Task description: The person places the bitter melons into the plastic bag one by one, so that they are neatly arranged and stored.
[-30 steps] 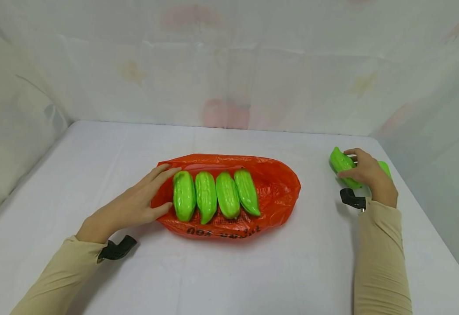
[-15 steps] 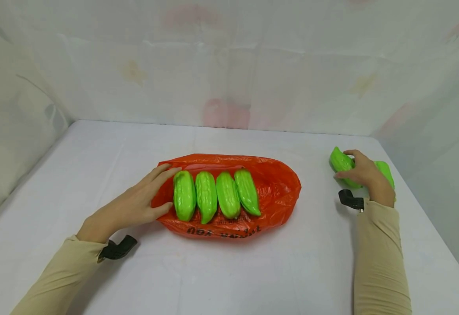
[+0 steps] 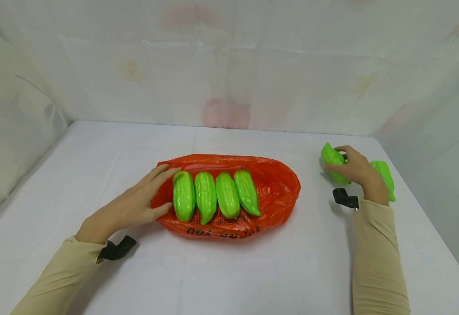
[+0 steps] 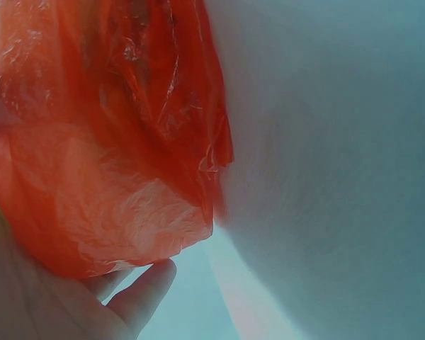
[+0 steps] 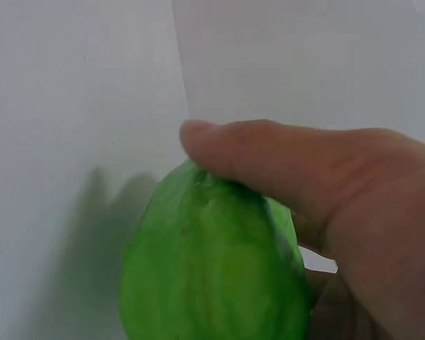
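Observation:
In the head view a red plastic bag (image 3: 277, 192) lies on its side with its mouth facing up. Several ridged green bitter melons (image 3: 226, 194) lie side by side in it. My left hand (image 3: 132, 208) rests at the bag's left end, fingers and thumb spread along its rim; the left wrist view shows bag film (image 4: 106, 184) against the palm. At the far right, my right hand (image 3: 355, 166) grips another bitter melon (image 3: 330, 155) between thumb and fingers. The right wrist view shows the thumb across the top of that melon (image 5: 212, 262); the other fingers are mostly hidden.
One more green bitter melon (image 3: 385, 177) lies by the table's right edge, partly behind the right wrist. The table (image 3: 233, 275) wears a white cover. A pale patterned curtain (image 3: 253, 65) hangs behind it and at both sides.
My right hand has shifted left and slightly away from me with the bitter melon, uncovering more of the one behind the wrist. The left hand and the bag look the same.

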Tool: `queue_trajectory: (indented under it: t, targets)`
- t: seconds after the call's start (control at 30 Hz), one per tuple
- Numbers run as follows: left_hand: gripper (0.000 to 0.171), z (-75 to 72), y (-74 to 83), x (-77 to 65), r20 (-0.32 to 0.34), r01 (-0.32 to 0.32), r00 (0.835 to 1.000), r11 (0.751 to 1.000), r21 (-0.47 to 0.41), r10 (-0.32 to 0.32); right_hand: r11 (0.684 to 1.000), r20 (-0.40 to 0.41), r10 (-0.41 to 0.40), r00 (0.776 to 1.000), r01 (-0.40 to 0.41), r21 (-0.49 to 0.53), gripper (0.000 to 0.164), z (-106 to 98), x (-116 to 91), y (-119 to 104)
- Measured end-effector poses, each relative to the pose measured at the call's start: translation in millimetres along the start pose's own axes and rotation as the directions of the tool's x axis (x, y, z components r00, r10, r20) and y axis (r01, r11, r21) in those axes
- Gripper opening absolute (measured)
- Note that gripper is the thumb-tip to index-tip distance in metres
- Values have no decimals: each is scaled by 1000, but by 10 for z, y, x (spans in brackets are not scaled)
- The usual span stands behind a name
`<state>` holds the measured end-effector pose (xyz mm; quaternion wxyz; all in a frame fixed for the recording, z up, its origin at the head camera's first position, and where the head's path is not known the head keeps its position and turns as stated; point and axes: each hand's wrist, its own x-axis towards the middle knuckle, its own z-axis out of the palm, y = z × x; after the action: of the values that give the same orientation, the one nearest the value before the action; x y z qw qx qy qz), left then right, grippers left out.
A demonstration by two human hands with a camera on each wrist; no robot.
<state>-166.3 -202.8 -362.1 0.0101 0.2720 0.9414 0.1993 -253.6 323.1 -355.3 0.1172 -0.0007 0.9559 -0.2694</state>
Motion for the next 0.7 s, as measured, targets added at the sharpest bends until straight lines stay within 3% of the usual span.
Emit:
queue_trajectory:
  t: [0.7]
  targets:
    - [75, 0, -3, 4, -5, -10, 1000, 1000, -2, 10, 998, -15, -48, 999, 48, 27, 82, 56, 33, -236]
